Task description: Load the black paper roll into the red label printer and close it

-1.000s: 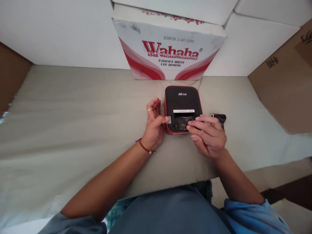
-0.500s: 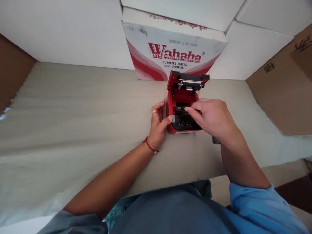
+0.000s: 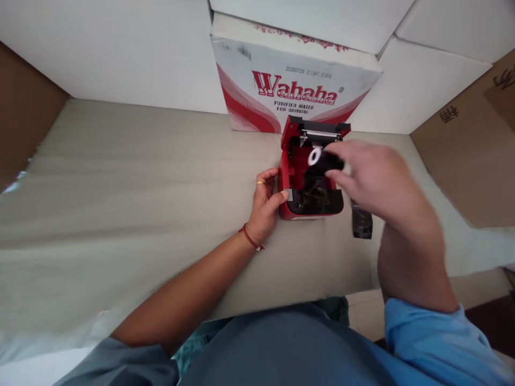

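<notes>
A small red label printer (image 3: 296, 165) stands on the cloth, its hinged lid (image 3: 293, 128) raised toward the back. My left hand (image 3: 265, 209) grips the printer's left side, thumb on the front corner and fingers along the wall. Above the open compartment, my right hand (image 3: 370, 174) pinches a black ribbon roll (image 3: 326, 162) with a white ring-shaped core end facing left. Dark film hangs from the roll over the printer's black front edge. The roll's right end is hidden by my fingers, and the right hand is somewhat blurred.
A glossy black strip or packet (image 3: 362, 221) lies on the cloth right of the printer, partly behind my right hand. A Wahaha water carton (image 3: 298, 80) stands directly behind the printer, against white boxes (image 3: 140, 53). Brown cartons flank the cloth-covered table (image 3: 161, 177).
My right hand has lifted the ribbon roll up out of the printer's compartment. The left hand keeps its hold on the printer. More of the black strip on the right shows now.
</notes>
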{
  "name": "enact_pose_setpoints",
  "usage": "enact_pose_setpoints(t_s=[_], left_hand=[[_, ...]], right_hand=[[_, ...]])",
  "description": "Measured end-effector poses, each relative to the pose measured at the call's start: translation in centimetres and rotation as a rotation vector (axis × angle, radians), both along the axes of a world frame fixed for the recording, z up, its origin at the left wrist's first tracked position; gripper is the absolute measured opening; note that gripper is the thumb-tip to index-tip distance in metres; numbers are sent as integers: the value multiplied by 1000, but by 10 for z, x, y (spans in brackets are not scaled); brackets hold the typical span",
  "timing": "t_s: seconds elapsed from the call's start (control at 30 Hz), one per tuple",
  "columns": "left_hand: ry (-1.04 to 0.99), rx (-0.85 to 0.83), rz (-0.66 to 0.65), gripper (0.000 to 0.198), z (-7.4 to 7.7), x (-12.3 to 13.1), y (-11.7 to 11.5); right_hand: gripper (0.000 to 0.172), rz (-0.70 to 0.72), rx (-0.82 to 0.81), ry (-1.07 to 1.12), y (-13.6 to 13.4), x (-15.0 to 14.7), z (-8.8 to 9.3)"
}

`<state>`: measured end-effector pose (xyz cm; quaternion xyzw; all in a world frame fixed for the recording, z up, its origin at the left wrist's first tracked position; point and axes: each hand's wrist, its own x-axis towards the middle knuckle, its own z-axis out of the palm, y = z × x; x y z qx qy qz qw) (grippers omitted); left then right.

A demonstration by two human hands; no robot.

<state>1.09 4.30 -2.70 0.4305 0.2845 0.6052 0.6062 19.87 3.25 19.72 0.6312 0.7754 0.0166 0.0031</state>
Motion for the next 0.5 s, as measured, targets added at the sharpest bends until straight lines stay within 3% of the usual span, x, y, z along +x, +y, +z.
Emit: enact_pose_setpoints(t_s=[0.07,0.13,0.2,0.3,0.4,0.5], left_hand=[[-8,-9,4,70,0,0,1],[-9,-11,7,69,0,0,2],[-2,-8,8,68,-1,0,3],[-4,-22,-3,68,0,-1,4],[-22,-47,-17,69,2,-1,4],[-29,-51,-14,69,4,-1,4]], right_hand=[[49,-29,117,100,-10,29,12],[48,-129,64,114,-4,57,8],[45,-258,-132,50,13,77,-11],[50,-283,-333,-7,38,95,-53],[58,-254,-299,32,36,109,-81],[61,-299,-224,22,12,130,-89]])
